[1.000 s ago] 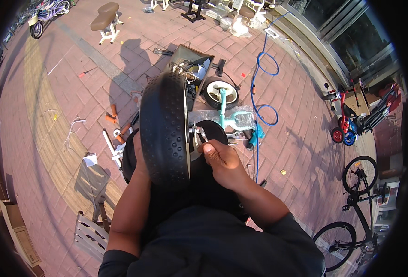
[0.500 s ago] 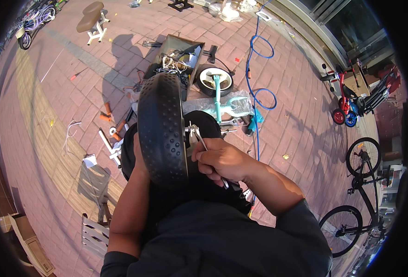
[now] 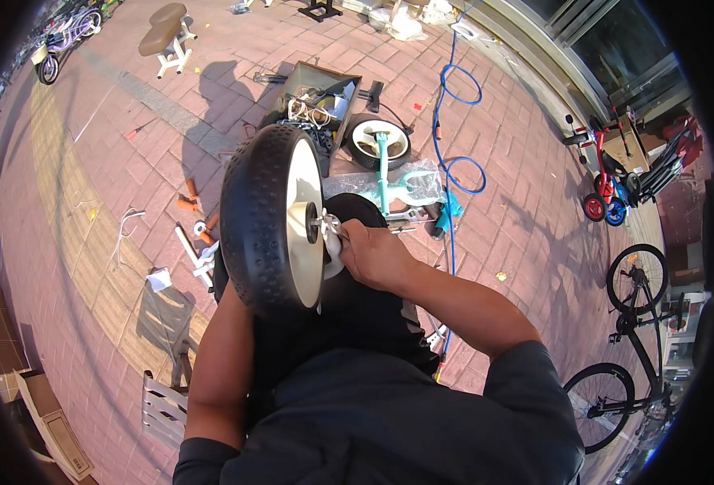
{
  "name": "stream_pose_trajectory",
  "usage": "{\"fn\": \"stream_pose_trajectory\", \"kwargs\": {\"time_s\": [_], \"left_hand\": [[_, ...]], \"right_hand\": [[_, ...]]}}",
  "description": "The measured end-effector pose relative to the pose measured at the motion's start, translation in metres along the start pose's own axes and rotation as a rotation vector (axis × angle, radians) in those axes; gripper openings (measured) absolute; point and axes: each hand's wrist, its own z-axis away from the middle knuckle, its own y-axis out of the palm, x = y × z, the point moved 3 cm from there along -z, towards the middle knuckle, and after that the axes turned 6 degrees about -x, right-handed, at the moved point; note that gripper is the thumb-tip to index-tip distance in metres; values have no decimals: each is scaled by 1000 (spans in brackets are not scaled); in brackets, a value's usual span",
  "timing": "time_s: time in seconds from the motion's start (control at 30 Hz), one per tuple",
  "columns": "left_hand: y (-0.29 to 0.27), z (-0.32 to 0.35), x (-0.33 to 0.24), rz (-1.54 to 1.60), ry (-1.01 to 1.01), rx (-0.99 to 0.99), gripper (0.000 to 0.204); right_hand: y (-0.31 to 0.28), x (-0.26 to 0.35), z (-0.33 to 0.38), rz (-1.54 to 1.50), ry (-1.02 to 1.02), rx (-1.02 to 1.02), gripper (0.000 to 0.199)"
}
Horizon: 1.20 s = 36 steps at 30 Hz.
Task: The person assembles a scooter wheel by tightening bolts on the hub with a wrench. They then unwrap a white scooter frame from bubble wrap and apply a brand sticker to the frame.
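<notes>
1. Your right grip (image 3: 377, 255) is closed, fingers curled around a silver wrench (image 3: 332, 226); your hand covers most of the tool, and only the end beside the axle (image 3: 315, 221) shows clearly.
2. The wheel (image 3: 258, 234) stands on edge above your lap, its dimpled black tyre toward your left and its cream rim (image 3: 304, 190) facing your right.
3. Your left forearm (image 3: 221, 364) rises to the near side of the wheel, which hides your left grip; I cannot tell how it is set.
4. Beyond the wheel, on the brick paving (image 3: 526, 267), sits an open metal box (image 3: 318, 75) full of tools and cables.
5. Just right of that box lies a second wheel (image 3: 360, 149), with a teal fork (image 3: 383, 166) across it.
6. A looped blue hose (image 3: 451, 267) runs along the paving, right of the fork.
</notes>
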Motion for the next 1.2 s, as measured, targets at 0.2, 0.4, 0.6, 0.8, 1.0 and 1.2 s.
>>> {"fn": "stream_pose_trajectory", "kwargs": {"time_s": [0.2,0.4,0.6,0.8,1.0,1.2], "left_hand": [[17,1,-10,-16,-9,28,34],[48,3,-11,-24,-106,153,34],[69,12,-18,-47,-147,246,34],[64,17,-18,14,-162,201,34],[70,15,-21,176,-206,153,34],[77,24,-29,-63,25,48,19]], "right_hand": [[-26,-35,-45,191,-670,-55,32],[-91,-12,-92,656,-820,41,14],[-142,45,-108,826,-452,293,7],[-151,82,-86,253,-51,362,13],[-129,52,-80,-554,546,-120,22],[-86,65,-45,-312,257,-207,23]]}}
